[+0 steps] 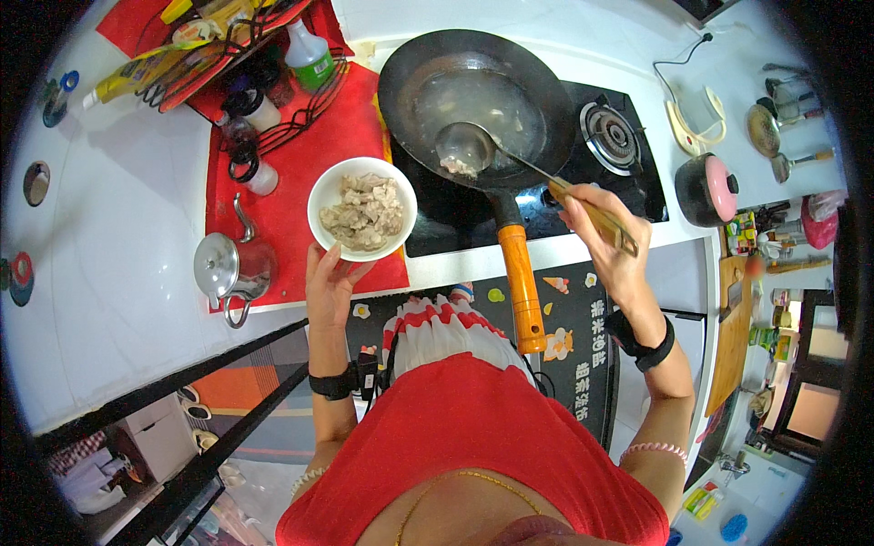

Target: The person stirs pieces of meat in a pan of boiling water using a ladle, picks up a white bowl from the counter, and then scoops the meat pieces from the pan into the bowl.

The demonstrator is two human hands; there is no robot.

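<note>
My left hand (330,280) grips the near rim and side of a white bowl (316,222) that holds pale cooked meat pieces (363,211). The bowl is just left of a black wok (403,89) on the gas stove. Cloudy liquid (509,102) with small bits covers the wok's bottom. In my right hand (608,239) is the wooden handle of a metal ladle (471,143). Its bowl is inside the wok near the close wall, with some meat (457,167) at its lip. The wok's orange wooden handle (522,290) points toward me.
A metal teapot (222,263) and several seasoning bottles (263,179) stand on the red mat (293,259) at left, below a wire rack (225,51). Right of the wok are a bare burner (614,134) and a pot with a pink lid (720,184). A wooden cutting board (727,341) lies farther right.
</note>
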